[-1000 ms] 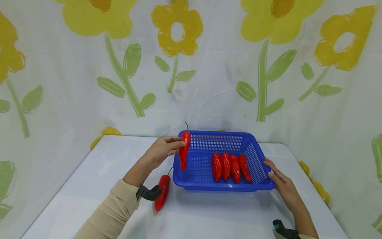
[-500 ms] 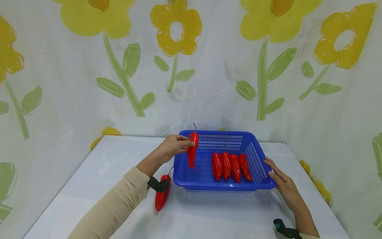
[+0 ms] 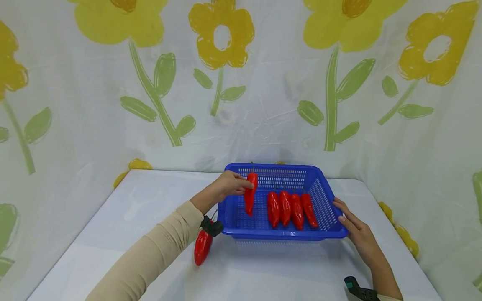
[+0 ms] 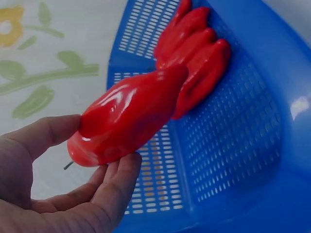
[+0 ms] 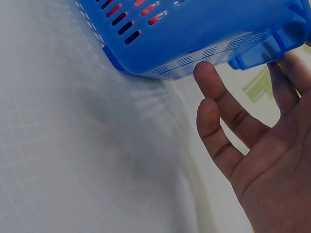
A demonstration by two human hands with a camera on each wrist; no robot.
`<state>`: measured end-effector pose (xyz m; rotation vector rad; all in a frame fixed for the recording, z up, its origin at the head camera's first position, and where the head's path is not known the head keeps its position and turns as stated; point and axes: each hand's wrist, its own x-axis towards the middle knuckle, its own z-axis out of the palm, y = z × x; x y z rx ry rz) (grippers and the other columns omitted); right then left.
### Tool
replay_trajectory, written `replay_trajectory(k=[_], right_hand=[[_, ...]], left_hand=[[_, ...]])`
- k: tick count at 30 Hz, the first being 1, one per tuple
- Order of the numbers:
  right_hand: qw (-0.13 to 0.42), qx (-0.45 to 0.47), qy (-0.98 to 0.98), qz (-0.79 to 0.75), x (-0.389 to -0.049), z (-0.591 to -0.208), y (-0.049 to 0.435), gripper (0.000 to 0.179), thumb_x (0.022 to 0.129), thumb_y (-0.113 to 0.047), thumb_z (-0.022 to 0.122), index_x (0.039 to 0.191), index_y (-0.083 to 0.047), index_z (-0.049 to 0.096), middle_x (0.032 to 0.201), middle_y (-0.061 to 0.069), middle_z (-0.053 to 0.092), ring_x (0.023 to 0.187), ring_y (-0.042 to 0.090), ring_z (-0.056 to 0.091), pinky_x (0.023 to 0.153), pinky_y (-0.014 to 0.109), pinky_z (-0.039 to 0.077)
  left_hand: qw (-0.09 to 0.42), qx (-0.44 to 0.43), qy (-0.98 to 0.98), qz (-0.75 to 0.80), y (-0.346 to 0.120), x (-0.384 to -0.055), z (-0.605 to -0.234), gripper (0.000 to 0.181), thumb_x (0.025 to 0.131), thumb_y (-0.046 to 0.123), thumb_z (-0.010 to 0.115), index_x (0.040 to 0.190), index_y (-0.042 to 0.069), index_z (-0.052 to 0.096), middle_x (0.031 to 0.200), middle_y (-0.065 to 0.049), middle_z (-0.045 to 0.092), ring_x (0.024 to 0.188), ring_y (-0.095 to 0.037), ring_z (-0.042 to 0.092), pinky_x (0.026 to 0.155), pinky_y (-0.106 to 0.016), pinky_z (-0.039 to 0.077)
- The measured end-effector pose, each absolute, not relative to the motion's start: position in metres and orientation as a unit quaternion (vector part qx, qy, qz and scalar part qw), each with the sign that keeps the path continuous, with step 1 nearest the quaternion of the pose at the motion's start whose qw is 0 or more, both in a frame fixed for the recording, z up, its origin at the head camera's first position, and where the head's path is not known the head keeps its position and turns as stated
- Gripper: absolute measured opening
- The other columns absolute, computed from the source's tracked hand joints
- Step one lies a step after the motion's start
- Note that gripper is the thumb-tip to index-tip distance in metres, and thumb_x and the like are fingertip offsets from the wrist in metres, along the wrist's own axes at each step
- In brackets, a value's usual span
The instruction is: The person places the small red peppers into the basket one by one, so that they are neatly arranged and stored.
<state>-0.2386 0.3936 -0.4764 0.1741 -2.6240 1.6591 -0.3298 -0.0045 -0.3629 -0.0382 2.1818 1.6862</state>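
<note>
My left hand (image 3: 231,184) pinches a red chili pepper (image 3: 250,194) near its stem end, thumb on one side and fingers on the other. The pepper hangs tip down inside the left part of a blue plastic basket (image 3: 278,235). In the left wrist view the held pepper (image 4: 129,116) overlaps the peppers lying behind it. Several red peppers (image 3: 297,212) lie side by side in the basket's right half, stems toward the back. My right hand (image 3: 359,236) holds the basket's right rim; in the right wrist view two of its fingers (image 5: 214,128) stand away from the wall.
Another red pepper (image 3: 203,247) lies on the white table (image 3: 263,276) left of the basket, partly hidden by the black wrist strap (image 3: 211,226). Behind the table hangs a white cloth (image 3: 271,125) printed with yellow flowers.
My left hand has carried the pepper rightward from the basket's left rim, then lowered it a little into the basket. The right hand and basket stay in place.
</note>
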Motion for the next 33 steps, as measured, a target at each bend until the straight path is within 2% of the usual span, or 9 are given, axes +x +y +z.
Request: replay_trajectory(k=[2, 7, 13, 26, 33], right_hand=[[0.016, 0.054, -0.845, 0.531, -0.238, -0.476, 0.395, 0.052, 0.107, -0.041, 0.043, 0.157, -0.028, 0.034, 0.166, -0.005, 0.019, 0.143, 0.05, 0.025, 0.098, 0.037, 0.044], [0.014, 0.055, -0.844, 0.533, -0.239, -0.477, 0.393, 0.052, 0.107, -0.042, 0.043, 0.157, -0.029, 0.035, 0.166, -0.005, 0.019, 0.144, 0.049, 0.025, 0.098, 0.038, 0.044], [0.015, 0.059, -0.843, 0.535, -0.239, -0.475, 0.392, 0.051, 0.107, -0.041, 0.043, 0.156, -0.028, 0.036, 0.166, -0.005, 0.019, 0.145, 0.047, 0.024, 0.099, 0.039, 0.042], [0.016, 0.055, -0.85, 0.524, -0.239, -0.477, 0.395, 0.051, 0.107, -0.042, 0.042, 0.156, -0.03, 0.035, 0.165, -0.007, 0.02, 0.144, 0.047, 0.025, 0.098, 0.034, 0.043], [0.018, 0.058, -0.849, 0.525, -0.241, -0.475, 0.395, 0.051, 0.107, -0.041, 0.043, 0.156, -0.029, 0.036, 0.165, -0.004, 0.02, 0.144, 0.047, 0.026, 0.099, 0.042, 0.041]], left_hand=[[0.195, -0.02, 0.779, 0.596, 0.0, -0.331, -0.363, 0.044, 0.087, 0.012, 0.078, 0.12, -0.008, 0.057, 0.111, -0.02, 0.067, 0.097, -0.03, 0.07, 0.089, -0.038, 0.057], [0.204, -0.028, 0.781, 0.59, 0.007, -0.334, -0.363, 0.041, 0.084, 0.009, 0.08, 0.114, -0.008, 0.058, 0.107, -0.019, 0.068, 0.095, -0.03, 0.071, 0.084, -0.036, 0.059], [0.208, -0.033, 0.807, 0.552, 0.018, -0.336, -0.365, 0.04, 0.081, 0.008, 0.083, 0.109, -0.006, 0.058, 0.101, -0.017, 0.067, 0.093, -0.029, 0.07, 0.09, -0.041, 0.057], [0.217, -0.055, 0.826, 0.517, 0.042, -0.346, -0.376, 0.062, 0.079, 0.005, 0.082, 0.128, -0.011, 0.048, 0.101, -0.021, 0.065, 0.095, -0.034, 0.069, 0.089, -0.042, 0.057], [0.219, -0.078, 0.832, 0.503, 0.047, -0.354, -0.38, 0.063, 0.078, 0.004, 0.083, 0.128, -0.011, 0.048, 0.103, -0.022, 0.064, 0.099, -0.036, 0.068, 0.09, -0.043, 0.057]])
